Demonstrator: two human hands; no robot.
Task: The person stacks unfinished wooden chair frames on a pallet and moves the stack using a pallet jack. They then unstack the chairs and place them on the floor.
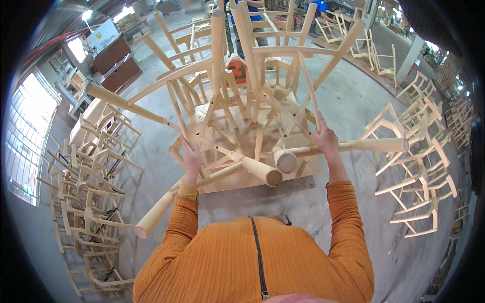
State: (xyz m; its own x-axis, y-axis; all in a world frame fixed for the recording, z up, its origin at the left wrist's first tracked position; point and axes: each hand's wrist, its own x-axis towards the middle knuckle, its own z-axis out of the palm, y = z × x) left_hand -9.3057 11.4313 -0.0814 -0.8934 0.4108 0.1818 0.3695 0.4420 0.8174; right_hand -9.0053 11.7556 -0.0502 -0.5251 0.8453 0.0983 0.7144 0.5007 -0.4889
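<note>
- Pale wood: a left frame [255,167] and a right frame [374,145], legs splayed, sit side by side over a board [312,165], directly before a person in orange [222,257].
- Left hand [192,162]: clamped on the left frame's thin bar [178,112].
- Right hand [326,139]: closed around the right frame's thin bar [308,83].
- More chairs [96,217] crowd both sides of the floor [348,212].

Your left hand [192,161] seems partly hidden by the slim wooden rail [178,109], so you cannot make out all its fingers. The top edge cuts off the co-worker in blue [255,4] and the farthest chair legs [291,14].
</note>
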